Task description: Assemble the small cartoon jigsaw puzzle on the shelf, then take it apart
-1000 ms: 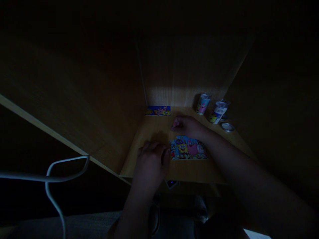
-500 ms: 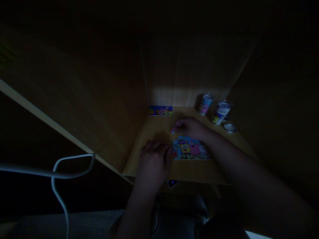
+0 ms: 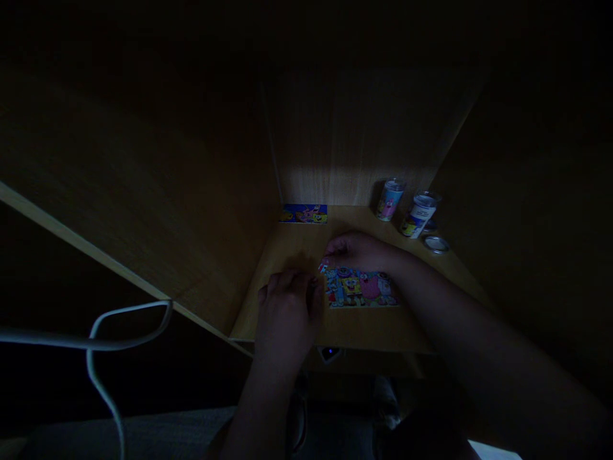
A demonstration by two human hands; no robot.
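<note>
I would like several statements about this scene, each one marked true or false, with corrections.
1. The right hand holds a small red-and-white piece. True.
2. Two cylindrical cartoon-printed containers stand at the back right. True.
3. The left hand grips one container. False: the left hand is left of the rectangular multicoloured cartoon picture.
4. The blue rectangular printed strip lies beside the containers. False: the strip lies at the back left.

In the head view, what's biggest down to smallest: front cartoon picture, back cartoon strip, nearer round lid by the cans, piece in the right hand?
1. Front cartoon picture, partly hidden
2. Back cartoon strip
3. Nearer round lid
4. Held piece
</note>
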